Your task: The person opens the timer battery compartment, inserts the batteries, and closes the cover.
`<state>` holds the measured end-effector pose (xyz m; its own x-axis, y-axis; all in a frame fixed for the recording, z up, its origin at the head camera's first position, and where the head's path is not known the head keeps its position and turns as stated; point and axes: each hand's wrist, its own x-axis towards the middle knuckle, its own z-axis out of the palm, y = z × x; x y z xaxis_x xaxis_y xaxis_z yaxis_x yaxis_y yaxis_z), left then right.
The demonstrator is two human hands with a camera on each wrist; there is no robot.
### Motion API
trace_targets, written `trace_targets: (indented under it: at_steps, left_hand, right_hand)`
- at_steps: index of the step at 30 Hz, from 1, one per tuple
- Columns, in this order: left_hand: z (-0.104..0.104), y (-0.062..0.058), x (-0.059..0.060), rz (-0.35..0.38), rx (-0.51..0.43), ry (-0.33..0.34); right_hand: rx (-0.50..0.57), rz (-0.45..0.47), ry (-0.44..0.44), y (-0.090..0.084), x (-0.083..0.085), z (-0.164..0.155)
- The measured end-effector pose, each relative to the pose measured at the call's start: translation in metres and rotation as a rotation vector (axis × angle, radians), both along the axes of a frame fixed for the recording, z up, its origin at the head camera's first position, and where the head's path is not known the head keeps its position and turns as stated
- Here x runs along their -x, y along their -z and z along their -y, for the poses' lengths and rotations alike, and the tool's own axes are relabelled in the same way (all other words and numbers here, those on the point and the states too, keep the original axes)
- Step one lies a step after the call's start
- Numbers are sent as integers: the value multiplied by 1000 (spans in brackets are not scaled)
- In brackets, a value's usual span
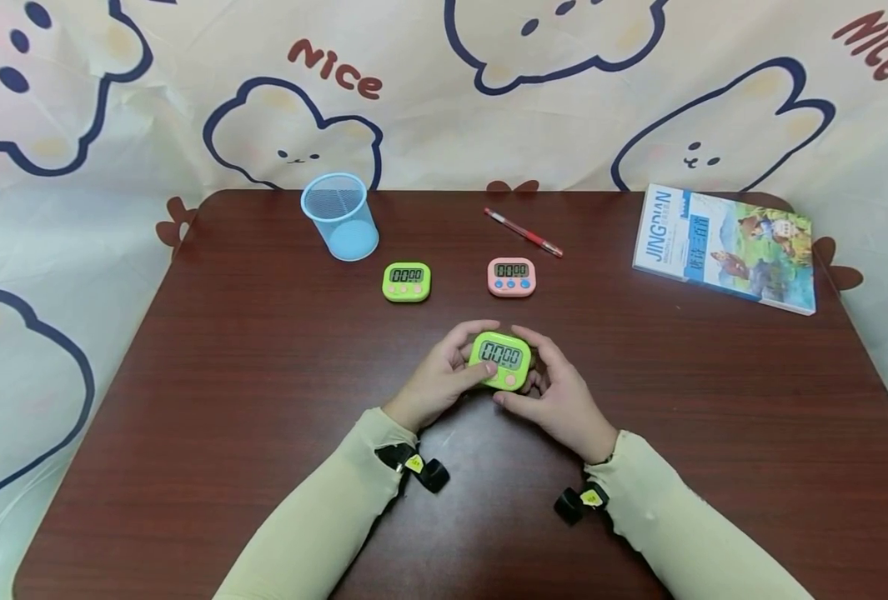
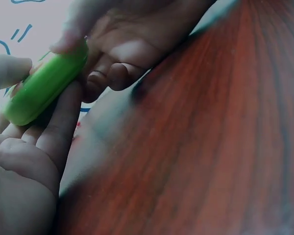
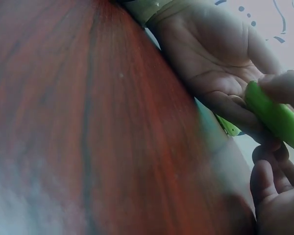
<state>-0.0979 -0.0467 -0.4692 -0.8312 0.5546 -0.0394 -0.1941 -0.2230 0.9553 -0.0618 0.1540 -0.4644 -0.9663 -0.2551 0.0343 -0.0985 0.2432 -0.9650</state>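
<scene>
A green digital timer, its display showing zeros, is held face up above the table between both hands. My left hand grips its left side, the thumb lying across the front over the buttons and the fingers underneath, as the left wrist view shows. My right hand holds the right side, index finger at the top corner and thumb at the lower edge; its other fingers are curled in the right wrist view. Beyond the hands lie a second green timer and a pink timer, also reading zeros.
On the brown table, a light-blue mesh pen cup stands at the back left. A red pen lies behind the pink timer. At the back right is a book with a picture cover. A patterned cloth hangs behind.
</scene>
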Motion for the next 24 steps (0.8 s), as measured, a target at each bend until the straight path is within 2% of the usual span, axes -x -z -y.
trace_targets:
  at_steps: [3,7,11,16,24]
  left_hand:
    - [1,2,1,-10,2,2]
    - [0,7,1,-94,59,12]
    - [-3,8,0,-164,99,-17]
    - [-5,6,-1,-186,126,-57]
    - [-5,8,0,-210,141,-82]
  right_hand:
    - [-15,-5,27,2,2,0]
    - [0,-20,55,4,3,-2]
    - [39,-39,69,6,7,-7]
    - [106,-27,62,5,9,-12]
    - [159,-10,67,4,10,-11]
